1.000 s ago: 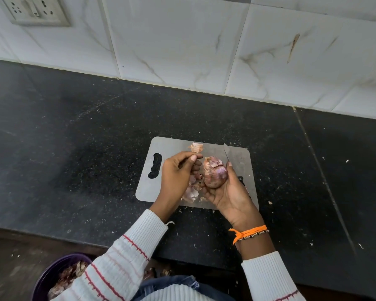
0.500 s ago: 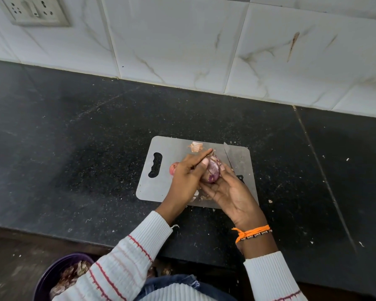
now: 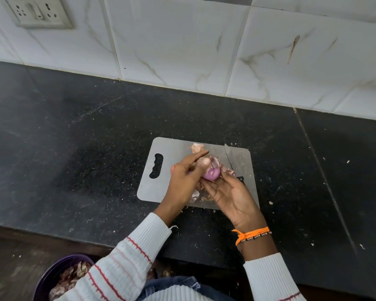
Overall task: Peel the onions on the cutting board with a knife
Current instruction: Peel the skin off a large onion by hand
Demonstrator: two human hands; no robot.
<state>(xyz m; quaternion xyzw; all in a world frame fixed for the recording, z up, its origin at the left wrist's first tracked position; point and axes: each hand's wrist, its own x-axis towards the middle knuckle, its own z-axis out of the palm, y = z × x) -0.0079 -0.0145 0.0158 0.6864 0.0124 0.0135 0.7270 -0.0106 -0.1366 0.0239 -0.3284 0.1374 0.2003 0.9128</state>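
round onion point(image 3: 212, 171), glossy purple where bared, papery skin clinging at the far side, held above the middle of the cutting board point(image 3: 174, 148). cradled on the curled fingers of the right hand point(image 3: 230, 195), palm up; pinched from the left by the left hand point(image 3: 186, 179), thumb on the skin, index finger straight. hands close together, meeting at the onion. thin, flat, grey board with rounded corners and a slotted grip hole at its left end, lying on a speckled black stone counter point(image 3: 74, 137). dry curled peels point(image 3: 197, 147) at the far edge and under the hands. knife point(image 3: 229, 157) flat on the board's right part, handle mostly hidden behind the right hand. purple bowl point(image 3: 52, 276) of peels near left, cut off by frame and sleeve.
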